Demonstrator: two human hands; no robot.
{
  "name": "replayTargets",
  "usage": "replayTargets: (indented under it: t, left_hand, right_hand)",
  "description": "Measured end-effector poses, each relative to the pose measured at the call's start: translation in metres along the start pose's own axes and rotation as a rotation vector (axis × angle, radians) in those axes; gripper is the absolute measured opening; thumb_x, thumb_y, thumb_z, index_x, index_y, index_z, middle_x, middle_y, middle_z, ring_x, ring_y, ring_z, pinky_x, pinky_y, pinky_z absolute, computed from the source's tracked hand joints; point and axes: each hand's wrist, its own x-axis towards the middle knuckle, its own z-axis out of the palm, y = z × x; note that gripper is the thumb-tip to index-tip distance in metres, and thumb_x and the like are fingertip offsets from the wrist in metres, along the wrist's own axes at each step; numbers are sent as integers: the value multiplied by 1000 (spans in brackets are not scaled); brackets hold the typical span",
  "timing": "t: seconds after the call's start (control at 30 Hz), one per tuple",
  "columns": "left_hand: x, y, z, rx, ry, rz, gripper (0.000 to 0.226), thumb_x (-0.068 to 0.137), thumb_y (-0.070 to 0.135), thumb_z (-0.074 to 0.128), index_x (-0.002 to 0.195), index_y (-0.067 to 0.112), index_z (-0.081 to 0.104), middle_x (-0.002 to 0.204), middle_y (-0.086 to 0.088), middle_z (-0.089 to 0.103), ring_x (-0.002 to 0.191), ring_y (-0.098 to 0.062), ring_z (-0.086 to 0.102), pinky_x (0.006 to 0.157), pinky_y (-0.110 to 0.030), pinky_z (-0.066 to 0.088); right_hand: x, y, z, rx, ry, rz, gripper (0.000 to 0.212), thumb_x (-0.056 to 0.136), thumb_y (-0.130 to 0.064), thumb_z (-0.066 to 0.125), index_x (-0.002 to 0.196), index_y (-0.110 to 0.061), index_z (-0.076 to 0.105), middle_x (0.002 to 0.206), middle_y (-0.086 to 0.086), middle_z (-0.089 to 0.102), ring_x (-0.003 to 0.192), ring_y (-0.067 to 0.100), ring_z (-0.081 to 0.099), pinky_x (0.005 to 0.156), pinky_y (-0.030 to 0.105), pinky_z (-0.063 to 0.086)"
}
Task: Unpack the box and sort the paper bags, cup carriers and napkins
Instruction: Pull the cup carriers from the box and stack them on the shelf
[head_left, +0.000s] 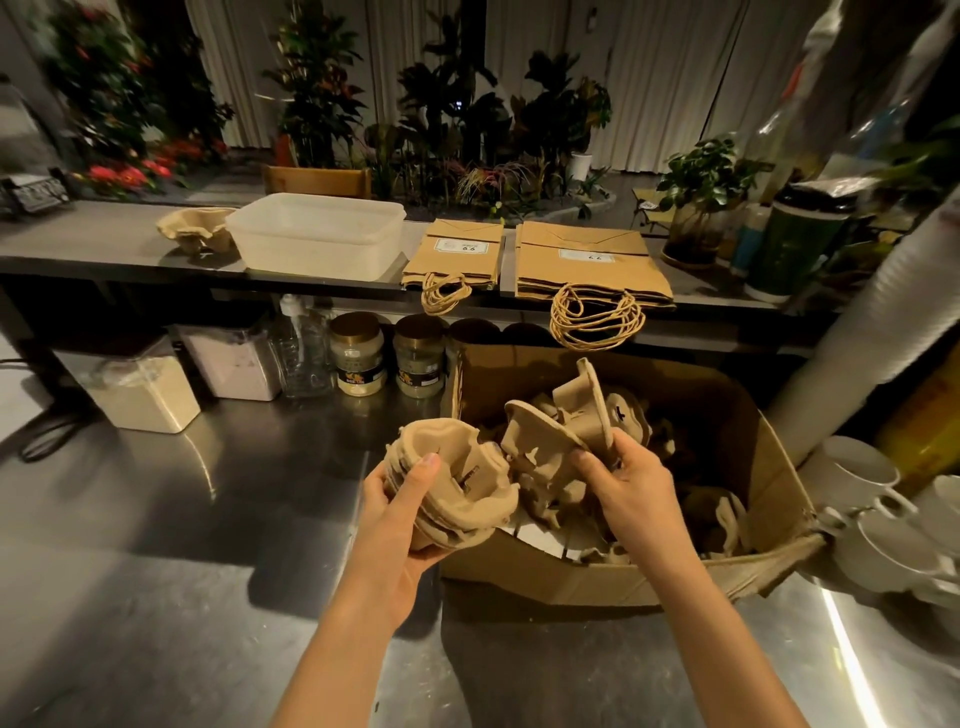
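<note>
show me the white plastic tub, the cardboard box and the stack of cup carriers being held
white plastic tub (311, 249): head view, front wall
cardboard box (530, 577): head view, near wall
stack of cup carriers (493, 506): head view, top carrier's rim

Lower centre of the frame: the left hand and right hand, both bare, with short, plain fingernails. The left forearm and right forearm are slim and bare down to the bottom edge.
</note>
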Motion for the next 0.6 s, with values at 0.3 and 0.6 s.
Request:
replayTargets:
  t: [0.3,0.6]
  left_hand:
    - [-10,-5,11,-11,-46,-38,72,66,41,73,132,34,45,120,-8,65,106,-31,66,86,-52,56]
    - [-19,-2,15,-43,-62,-43,66,70,48,67,131,30,48,121,-8,65,108,-32,65,71,-44,60]
  right_hand:
    - [-38,-47,4,-14,-59,-191,24,92,-14,59,104,-35,59,98,-22,57,89,-10,56,67,9,48]
    - [-48,-46,15,-264,-256,-270,23,92,-25,60,112,-35,61,107,-25,52,106,0,51,91,19,48]
